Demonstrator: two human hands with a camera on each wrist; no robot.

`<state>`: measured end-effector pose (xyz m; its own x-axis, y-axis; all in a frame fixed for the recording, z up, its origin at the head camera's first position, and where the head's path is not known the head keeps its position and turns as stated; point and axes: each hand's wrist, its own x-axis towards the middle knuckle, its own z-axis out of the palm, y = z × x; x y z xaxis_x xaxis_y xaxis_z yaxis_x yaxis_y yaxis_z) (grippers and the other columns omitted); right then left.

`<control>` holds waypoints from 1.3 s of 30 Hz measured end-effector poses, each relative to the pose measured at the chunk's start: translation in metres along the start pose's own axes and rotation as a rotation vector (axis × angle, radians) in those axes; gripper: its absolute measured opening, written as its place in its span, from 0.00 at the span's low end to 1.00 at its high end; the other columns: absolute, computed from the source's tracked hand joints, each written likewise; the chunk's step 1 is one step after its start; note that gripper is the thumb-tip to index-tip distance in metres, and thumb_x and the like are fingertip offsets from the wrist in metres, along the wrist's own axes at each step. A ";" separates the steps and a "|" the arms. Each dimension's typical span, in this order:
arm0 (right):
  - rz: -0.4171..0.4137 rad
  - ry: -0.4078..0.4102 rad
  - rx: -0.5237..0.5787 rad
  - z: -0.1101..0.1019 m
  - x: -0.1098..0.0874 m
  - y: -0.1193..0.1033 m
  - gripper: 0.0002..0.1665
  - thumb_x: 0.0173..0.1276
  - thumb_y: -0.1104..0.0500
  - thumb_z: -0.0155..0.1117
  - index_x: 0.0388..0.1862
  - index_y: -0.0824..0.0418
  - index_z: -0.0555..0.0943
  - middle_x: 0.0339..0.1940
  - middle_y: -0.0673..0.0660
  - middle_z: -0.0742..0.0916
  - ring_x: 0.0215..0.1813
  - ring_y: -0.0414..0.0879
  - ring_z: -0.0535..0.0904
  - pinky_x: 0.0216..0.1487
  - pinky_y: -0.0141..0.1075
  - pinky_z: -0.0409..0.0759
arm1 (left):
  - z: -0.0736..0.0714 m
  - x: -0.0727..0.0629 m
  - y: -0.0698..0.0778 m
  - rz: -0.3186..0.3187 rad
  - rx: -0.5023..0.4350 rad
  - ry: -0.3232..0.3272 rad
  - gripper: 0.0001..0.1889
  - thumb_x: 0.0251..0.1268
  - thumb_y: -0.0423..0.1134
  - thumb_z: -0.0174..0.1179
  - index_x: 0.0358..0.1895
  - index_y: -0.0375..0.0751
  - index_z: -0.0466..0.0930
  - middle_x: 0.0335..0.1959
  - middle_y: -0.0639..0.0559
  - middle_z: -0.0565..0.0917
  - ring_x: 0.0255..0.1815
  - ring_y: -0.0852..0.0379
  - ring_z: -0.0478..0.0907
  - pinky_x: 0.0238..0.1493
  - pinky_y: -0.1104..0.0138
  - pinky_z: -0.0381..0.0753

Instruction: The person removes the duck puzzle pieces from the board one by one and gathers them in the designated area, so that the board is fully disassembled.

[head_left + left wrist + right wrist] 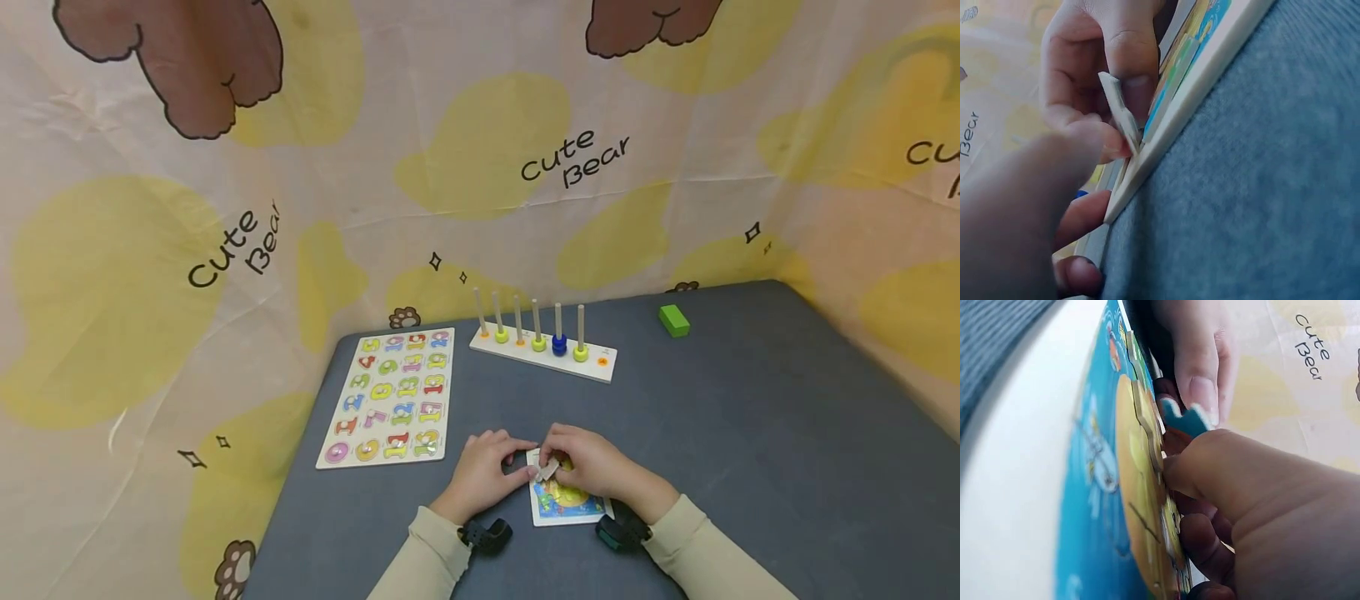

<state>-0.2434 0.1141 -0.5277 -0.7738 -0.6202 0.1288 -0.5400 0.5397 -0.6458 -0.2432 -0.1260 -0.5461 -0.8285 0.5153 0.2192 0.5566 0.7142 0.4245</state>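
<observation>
A small picture jigsaw board (566,507) with a white rim lies flat near the table's front. My right hand (596,465) pinches a loose jigsaw piece (548,471) over the board's upper left part. In the right wrist view this piece (1190,422) shows a teal face and a notched edge; in the left wrist view it stands tilted on its edge above the rim. My left hand (486,473) holds the board's upper left corner between thumb and index finger, its thumb tip (1107,142) against the piece. Other pieces lie in the board, partly hidden by the right hand.
A number puzzle board (386,396) lies at the left. Behind the hands stands a white peg base (543,354) with upright pegs and a few yellow and blue beads. A green block (674,321) sits at the back right. A printed cloth (480,183) hangs behind the table.
</observation>
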 end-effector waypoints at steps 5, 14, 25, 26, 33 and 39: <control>-0.015 -0.004 0.011 -0.001 0.000 0.000 0.18 0.65 0.69 0.72 0.40 0.44 0.84 0.39 0.41 0.78 0.38 0.38 0.74 0.41 0.35 0.74 | 0.000 0.000 0.002 -0.012 0.044 -0.018 0.28 0.65 0.69 0.66 0.60 0.58 0.88 0.29 0.66 0.67 0.29 0.65 0.60 0.38 0.64 0.57; -0.035 -0.006 0.117 -0.004 -0.002 0.009 0.17 0.68 0.70 0.69 0.43 0.46 0.88 0.43 0.42 0.83 0.42 0.39 0.78 0.46 0.36 0.79 | 0.002 -0.001 0.003 -0.012 0.064 -0.027 0.27 0.64 0.66 0.68 0.62 0.59 0.87 0.29 0.66 0.67 0.30 0.65 0.60 0.39 0.64 0.57; -0.031 0.021 0.221 -0.013 -0.003 0.017 0.07 0.74 0.64 0.70 0.44 0.51 0.88 0.41 0.48 0.86 0.36 0.38 0.78 0.40 0.34 0.79 | 0.003 0.002 0.001 0.016 0.072 -0.002 0.26 0.65 0.63 0.70 0.62 0.58 0.87 0.29 0.65 0.66 0.29 0.64 0.60 0.38 0.64 0.56; -0.021 0.024 0.231 -0.014 -0.003 0.017 0.06 0.74 0.63 0.70 0.44 0.51 0.88 0.40 0.47 0.86 0.35 0.38 0.78 0.39 0.33 0.79 | 0.003 0.002 0.001 0.021 0.071 0.001 0.26 0.65 0.63 0.70 0.62 0.58 0.87 0.29 0.65 0.66 0.29 0.64 0.60 0.38 0.64 0.56; 0.113 0.058 0.300 -0.015 -0.002 0.015 0.05 0.77 0.56 0.68 0.45 0.53 0.89 0.32 0.46 0.85 0.28 0.40 0.77 0.31 0.33 0.77 | -0.001 0.002 0.004 0.025 0.073 -0.005 0.25 0.67 0.62 0.69 0.62 0.57 0.87 0.28 0.64 0.66 0.29 0.64 0.59 0.39 0.63 0.57; 0.163 0.241 0.316 -0.027 -0.004 0.015 0.08 0.75 0.61 0.70 0.50 0.60 0.86 0.36 0.50 0.87 0.36 0.45 0.82 0.38 0.35 0.80 | -0.001 0.001 0.004 0.001 0.066 -0.021 0.22 0.70 0.58 0.68 0.63 0.58 0.86 0.29 0.64 0.66 0.30 0.64 0.60 0.40 0.63 0.57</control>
<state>-0.2573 0.1403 -0.5176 -0.9161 -0.3705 0.1534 -0.3050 0.3954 -0.8664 -0.2416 -0.1226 -0.5435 -0.8269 0.5254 0.2004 0.5607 0.7432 0.3650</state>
